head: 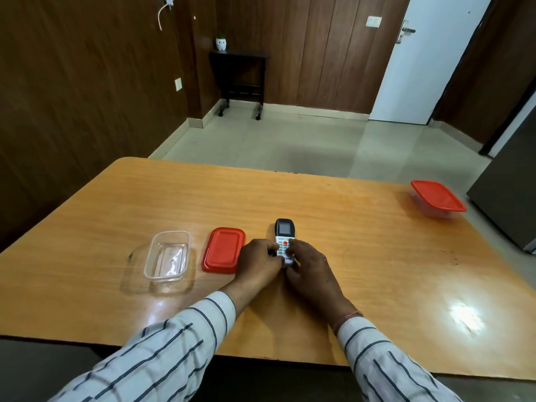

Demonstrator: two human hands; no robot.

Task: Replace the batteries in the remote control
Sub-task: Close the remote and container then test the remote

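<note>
Now two hands hold the near end of the remote control (285, 236) on the wooden table (362, 245).

Just left of the remote lies a flat red lid (223, 249), and left of that lid stands a clear tub (168, 258) with no lid on. Far off to the remote's right, by the table edge, sits another tub (438, 198) with its red lid shut. The left hand (258, 264) curls round the remote's left side and the right hand (310, 271) curls round its right side, with a fingertip near the orange button. Both hands hide the remote's near end. The remote is face up, buttons and screen showing. Its long side runs straight away from the person, and the dark screen end points to the far side of the table. Striped sleeves (179, 343) cover both arms.
</note>
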